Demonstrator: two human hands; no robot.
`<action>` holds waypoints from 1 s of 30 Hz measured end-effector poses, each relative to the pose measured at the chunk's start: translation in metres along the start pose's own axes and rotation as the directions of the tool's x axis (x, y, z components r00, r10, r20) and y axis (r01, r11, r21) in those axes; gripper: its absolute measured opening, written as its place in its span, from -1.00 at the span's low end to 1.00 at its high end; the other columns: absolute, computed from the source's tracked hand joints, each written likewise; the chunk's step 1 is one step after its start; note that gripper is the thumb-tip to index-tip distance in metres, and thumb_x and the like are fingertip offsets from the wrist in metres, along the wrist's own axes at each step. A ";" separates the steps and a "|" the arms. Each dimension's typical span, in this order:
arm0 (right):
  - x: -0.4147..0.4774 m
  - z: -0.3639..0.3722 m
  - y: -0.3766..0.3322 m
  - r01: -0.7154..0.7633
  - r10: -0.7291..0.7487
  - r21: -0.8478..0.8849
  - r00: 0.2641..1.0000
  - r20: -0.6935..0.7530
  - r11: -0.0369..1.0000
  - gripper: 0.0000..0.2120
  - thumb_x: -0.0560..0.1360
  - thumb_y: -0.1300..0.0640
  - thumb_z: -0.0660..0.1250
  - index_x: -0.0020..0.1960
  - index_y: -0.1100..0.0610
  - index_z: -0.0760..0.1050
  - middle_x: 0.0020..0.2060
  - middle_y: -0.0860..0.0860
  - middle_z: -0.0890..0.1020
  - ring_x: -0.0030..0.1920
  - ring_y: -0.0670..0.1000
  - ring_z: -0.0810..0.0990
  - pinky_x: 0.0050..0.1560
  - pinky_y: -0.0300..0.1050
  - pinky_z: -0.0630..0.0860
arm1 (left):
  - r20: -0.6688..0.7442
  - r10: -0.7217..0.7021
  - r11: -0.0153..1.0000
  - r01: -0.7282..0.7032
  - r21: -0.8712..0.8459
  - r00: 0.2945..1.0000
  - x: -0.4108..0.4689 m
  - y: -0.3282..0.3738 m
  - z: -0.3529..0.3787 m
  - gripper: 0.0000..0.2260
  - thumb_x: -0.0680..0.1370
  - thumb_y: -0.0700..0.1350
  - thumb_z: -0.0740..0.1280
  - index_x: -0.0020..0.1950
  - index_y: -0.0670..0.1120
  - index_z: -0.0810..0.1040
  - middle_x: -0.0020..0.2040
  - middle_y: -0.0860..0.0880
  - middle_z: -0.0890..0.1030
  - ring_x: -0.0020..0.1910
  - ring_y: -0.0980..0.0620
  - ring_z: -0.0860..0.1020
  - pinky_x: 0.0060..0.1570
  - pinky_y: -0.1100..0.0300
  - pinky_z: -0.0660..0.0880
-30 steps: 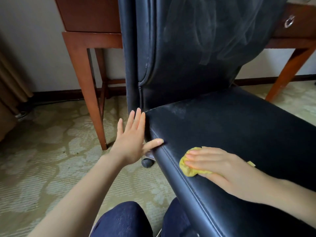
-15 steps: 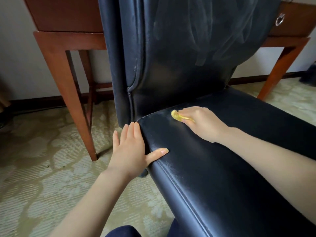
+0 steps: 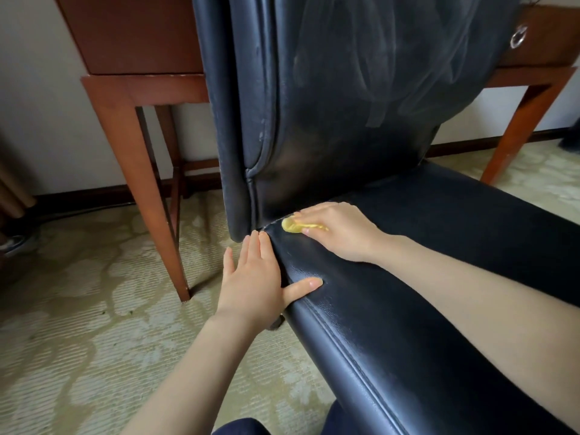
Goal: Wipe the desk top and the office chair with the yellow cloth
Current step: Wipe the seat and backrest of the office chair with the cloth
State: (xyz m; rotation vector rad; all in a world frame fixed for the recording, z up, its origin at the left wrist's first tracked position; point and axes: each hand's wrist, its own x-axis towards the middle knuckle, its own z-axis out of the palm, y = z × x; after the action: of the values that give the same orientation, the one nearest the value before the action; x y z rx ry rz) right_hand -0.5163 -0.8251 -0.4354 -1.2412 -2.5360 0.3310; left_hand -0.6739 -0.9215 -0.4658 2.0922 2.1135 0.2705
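The black leather office chair point(image 3: 423, 277) fills the middle and right of the view, its backrest streaked with wipe marks. My right hand point(image 3: 339, 230) presses the yellow cloth point(image 3: 293, 227) onto the seat at its back left corner, where seat meets backrest; most of the cloth is hidden under the fingers. My left hand point(image 3: 254, 277) lies flat with straight fingers against the seat's left edge, thumb resting on top of the seat. The wooden desk point(image 3: 150, 86) stands behind the chair; its top is out of view.
A desk leg point(image 3: 144, 189) stands on the patterned carpet left of the chair, another leg point(image 3: 521, 127) at the right. A drawer with a metal ring pull point(image 3: 518, 37) shows at the upper right. My dark-clad knees point(image 3: 238, 426) are at the bottom edge.
My right hand slid the yellow cloth from the seat's front left edge back to the corner by the backrest. My left hand stayed on the seat's edge while the view shifted.
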 end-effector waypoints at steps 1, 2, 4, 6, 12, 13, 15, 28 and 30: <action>-0.008 0.001 -0.001 0.033 -0.034 0.026 0.999 0.013 0.999 -0.69 0.58 0.08 0.27 0.32 -0.04 0.50 0.31 -0.10 0.51 0.37 -0.08 0.39 0.38 -0.07 0.27 | -0.003 0.000 1.000 0.000 -0.003 1.000 0.000 -0.001 -0.001 0.10 0.18 0.54 -0.13 0.52 -0.17 -0.02 0.54 -0.05 0.09 0.53 0.02 -0.01 0.48 -0.09 -0.06; -0.017 0.002 -0.001 0.067 -0.069 0.052 0.997 0.029 0.996 -0.68 0.58 0.08 0.28 0.32 -0.04 0.50 0.31 -0.11 0.51 0.38 -0.10 0.38 0.40 -0.08 0.26 | -0.007 -0.002 1.000 0.002 -0.003 1.000 0.001 -0.001 -0.002 0.09 0.17 0.54 -0.13 0.51 -0.16 0.02 0.53 -0.03 0.12 0.53 0.02 0.01 0.47 -0.10 -0.04; -0.042 -0.001 0.001 0.147 -0.152 0.086 0.987 0.053 0.985 -0.69 0.58 0.09 0.28 0.32 -0.03 0.50 0.30 -0.13 0.51 0.38 -0.17 0.36 0.43 -0.16 0.21 | 0.000 -0.018 1.000 0.018 -0.014 1.000 -0.001 -0.001 -0.003 0.10 0.15 0.55 -0.14 0.50 -0.15 0.05 0.52 -0.03 0.14 0.53 0.00 0.01 0.47 -0.13 -0.04; -0.069 -0.006 0.003 0.227 -0.232 0.086 0.972 0.040 0.970 -0.70 0.58 0.09 0.26 0.30 -0.02 0.52 0.28 -0.16 0.51 0.35 -0.24 0.34 0.42 -0.33 0.14 | 0.014 -0.036 0.999 0.036 -0.028 0.999 -0.004 0.001 -0.005 0.09 0.17 0.54 -0.10 0.52 -0.14 0.01 0.54 -0.04 0.09 0.54 -0.03 -0.03 0.47 -0.13 -0.08; -0.121 -0.016 0.015 0.273 -0.275 -0.068 0.961 -0.017 0.960 -0.66 0.54 0.06 0.25 0.29 0.07 0.52 0.26 -0.12 0.54 0.34 -0.20 0.36 0.41 -0.39 0.10 | 0.005 -0.051 0.995 0.051 -0.090 0.999 -0.008 0.003 -0.008 0.10 0.17 0.53 -0.09 0.55 -0.11 -0.06 0.56 -0.03 0.04 0.55 -0.04 -0.09 0.48 -0.09 -0.12; -0.123 -0.019 0.017 0.293 -0.295 -0.113 0.955 -0.007 0.949 -0.66 0.56 0.03 0.23 0.29 0.07 0.53 0.25 -0.12 0.54 0.33 -0.19 0.38 0.41 -0.36 0.13 | 0.002 -0.046 0.995 0.046 -0.090 0.999 -0.008 0.003 -0.007 0.09 0.17 0.53 -0.10 0.55 -0.11 -0.06 0.56 -0.03 0.04 0.55 -0.04 -0.09 0.48 -0.09 -0.12; -0.117 -0.024 0.021 0.332 -0.335 -0.179 0.942 0.014 0.926 -0.64 0.57 -0.02 0.15 0.27 0.04 0.54 0.23 -0.12 0.57 0.30 -0.17 0.44 0.39 -0.30 0.23 | -0.015 -0.042 0.995 0.041 -0.096 0.999 -0.008 0.002 -0.005 0.08 0.19 0.52 -0.09 0.54 -0.12 -0.06 0.56 -0.03 0.04 0.55 -0.06 -0.07 0.48 -0.09 -0.11; 0.000 -0.013 0.019 0.074 -0.072 -0.143 0.997 0.016 0.987 -0.74 0.59 0.08 0.28 0.25 0.04 0.56 0.19 -0.05 0.61 0.24 -0.02 0.53 0.19 -0.16 0.42 | -0.044 -0.040 0.985 0.032 -0.168 0.998 -0.006 0.001 0.006 0.10 0.17 0.52 -0.10 0.55 -0.12 -0.13 0.57 -0.04 -0.07 0.54 -0.01 -0.13 0.45 -0.14 -0.20; 0.012 -0.008 0.014 0.046 -0.047 -0.168 0.999 -0.002 0.985 -0.76 0.60 0.03 0.24 0.18 0.04 0.60 0.04 -0.02 0.67 0.08 0.06 0.60 0.02 -0.11 0.47 | -0.044 -0.036 0.986 0.029 -0.166 0.998 -0.007 0.001 0.006 0.10 0.18 0.52 -0.11 0.55 -0.13 -0.14 0.57 -0.04 -0.07 0.54 0.00 -0.13 0.45 -0.14 -0.20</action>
State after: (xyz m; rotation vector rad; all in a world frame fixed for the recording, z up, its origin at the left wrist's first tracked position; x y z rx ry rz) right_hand -0.5101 -0.8071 -0.4306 -1.2366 -2.6284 0.1050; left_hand -0.6713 -0.9279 -0.4717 1.9743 2.0701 0.4777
